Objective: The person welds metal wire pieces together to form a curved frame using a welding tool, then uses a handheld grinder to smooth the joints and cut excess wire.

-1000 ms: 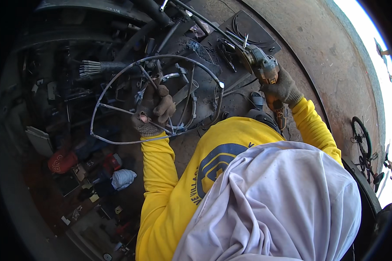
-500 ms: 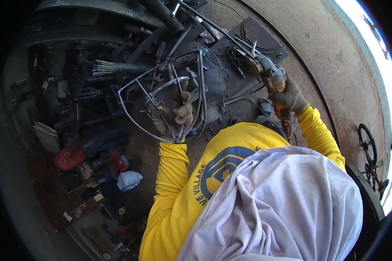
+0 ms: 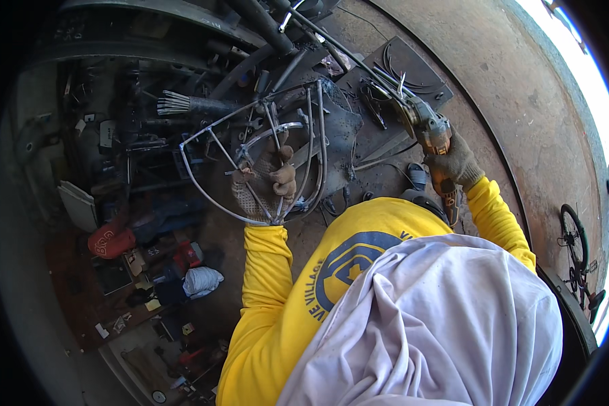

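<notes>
A knitted work glove covers my left hand [image 3: 254, 193], whose fingers are wrapped around the rods of a welded metal frame [image 3: 323, 132]. This frame is made of thin bent rods, with a curved outer edge and several cross rods. It is held over the dark workbench [image 3: 342, 128]. My right hand [image 3: 459, 161], also gloved, grips a yellow and black angle grinder [image 3: 434, 128] by its body, to the right of the frame and apart from it. The grinder's disc end points up and left, beside the bench; whether the disc turns cannot be made out.
A bundle of thin rods [image 3: 174, 103] sticks out of a tube on the left. Thick metal pipes [image 3: 260, 24] stand at the far side. A dark metal plate [image 3: 416, 68] bears cables. Lower left is a brown table [image 3: 71, 291] with clutter; a bicycle [image 3: 572, 233] stands far right.
The bench and background have shifted slightly right and down in the view. The frame has tilted a little in my left hand's grip. The grinder sits slightly lower and further right.
</notes>
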Demonstrator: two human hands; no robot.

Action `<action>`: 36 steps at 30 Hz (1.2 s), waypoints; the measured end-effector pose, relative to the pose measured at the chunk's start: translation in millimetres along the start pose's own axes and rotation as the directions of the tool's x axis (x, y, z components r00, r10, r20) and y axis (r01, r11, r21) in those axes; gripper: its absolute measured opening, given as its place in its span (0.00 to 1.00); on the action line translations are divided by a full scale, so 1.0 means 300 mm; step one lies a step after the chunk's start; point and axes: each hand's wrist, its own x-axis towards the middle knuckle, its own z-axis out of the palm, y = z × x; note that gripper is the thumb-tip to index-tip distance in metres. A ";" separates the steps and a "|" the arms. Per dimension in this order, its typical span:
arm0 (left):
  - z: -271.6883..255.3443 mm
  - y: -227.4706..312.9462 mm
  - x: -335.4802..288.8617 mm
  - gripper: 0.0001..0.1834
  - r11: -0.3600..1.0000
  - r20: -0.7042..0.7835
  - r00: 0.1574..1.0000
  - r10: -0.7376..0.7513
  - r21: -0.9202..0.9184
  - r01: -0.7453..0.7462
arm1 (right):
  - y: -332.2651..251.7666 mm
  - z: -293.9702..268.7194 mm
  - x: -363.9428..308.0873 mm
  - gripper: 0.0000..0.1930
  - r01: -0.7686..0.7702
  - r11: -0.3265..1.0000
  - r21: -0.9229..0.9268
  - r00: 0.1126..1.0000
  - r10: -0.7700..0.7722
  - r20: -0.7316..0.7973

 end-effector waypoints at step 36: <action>0.050 -0.125 -0.040 0.60 -0.614 -0.002 0.621 0.784 0.147 0.776 | 0.111 -0.060 0.065 0.31 0.058 0.975 0.216 0.998 -0.054 -0.027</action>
